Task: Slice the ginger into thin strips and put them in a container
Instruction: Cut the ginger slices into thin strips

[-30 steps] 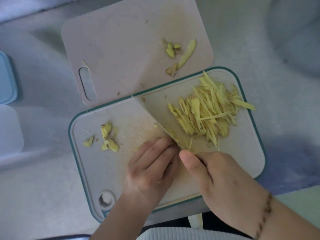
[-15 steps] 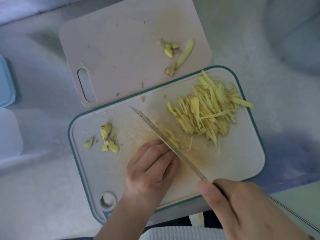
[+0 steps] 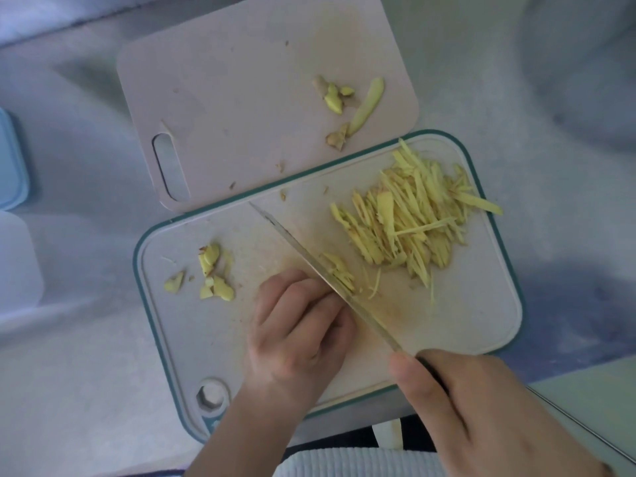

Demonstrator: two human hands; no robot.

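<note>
My left hand (image 3: 299, 325) sits curled on the white teal-rimmed plastic cutting board (image 3: 192, 332), fingers (image 3: 292, 297) bent down over whatever ginger stub is left under them; the stub itself is hidden so I cannot tell its size. My right hand (image 3: 481, 414) grips the dark handle of the steel kitchen knife (image 3: 320, 266), blade running diagonally from near-right to far-left, flat side touching my left knuckles. Key relation: the uncut ginger lies left of the blade under my left fingers, and the small fresh-cut yellow ginger slivers (image 3: 339, 270) lie just right of the blade, touching it. The big pile of thin yellow ginger strips (image 3: 413, 225) lies further right on the same board, long axes mostly running near-to-far, nearer my right hand. Yellow ginger offcut chunks (image 3: 211, 270) at board's left, well apart from the blade. Pale pink plastic cutting board (image 3: 241, 98) behind holds peel and trimmings (image 3: 347, 108). Containers: light blue plastic container (image 3: 12, 163) and a translucent white one (image 3: 17, 263) at the counter's left edge, mostly cut off, contents not visible; no strips seem moved yet, so I judge slicing nearly done, transfer pending
</note>
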